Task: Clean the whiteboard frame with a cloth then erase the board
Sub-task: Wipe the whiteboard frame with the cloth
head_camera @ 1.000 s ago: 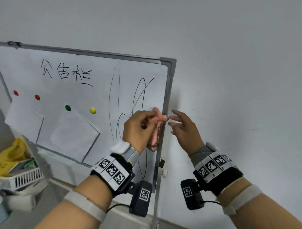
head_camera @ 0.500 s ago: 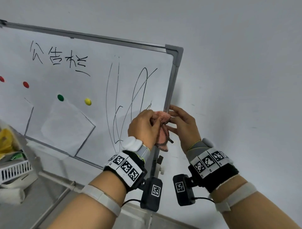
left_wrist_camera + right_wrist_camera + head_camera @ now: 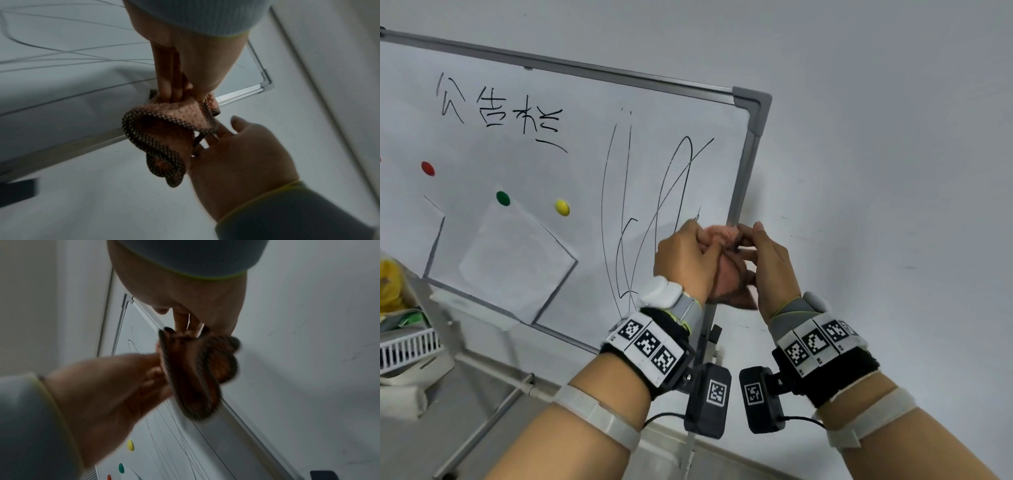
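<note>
A whiteboard (image 3: pixel 524 164) with black scribbles and writing leans against a wall; its grey metal frame (image 3: pixel 746 161) runs down the right side. A small pink cloth (image 3: pixel 722 236) with a dark checked edge is bunched between both hands in front of that right frame edge. My left hand (image 3: pixel 688 257) grips the cloth (image 3: pixel 164 129) with curled fingers. My right hand (image 3: pixel 763 253) pinches the cloth's (image 3: pixel 195 369) other side with its fingertips. The frame (image 3: pixel 236 417) behind the cloth is partly hidden.
Red (image 3: pixel 428 168), green (image 3: pixel 503 198) and yellow (image 3: pixel 562 207) magnets and white paper sheets (image 3: pixel 517 263) sit on the board. A white basket (image 3: pixel 407 346) with a yellow item stands at the lower left. A grey wall (image 3: pixel 893 171) fills the right.
My right hand has come in from beside the frame and taken hold of the cloth. Both hands now hold it together, bunched, at the right frame edge. The view shifted slightly.
</note>
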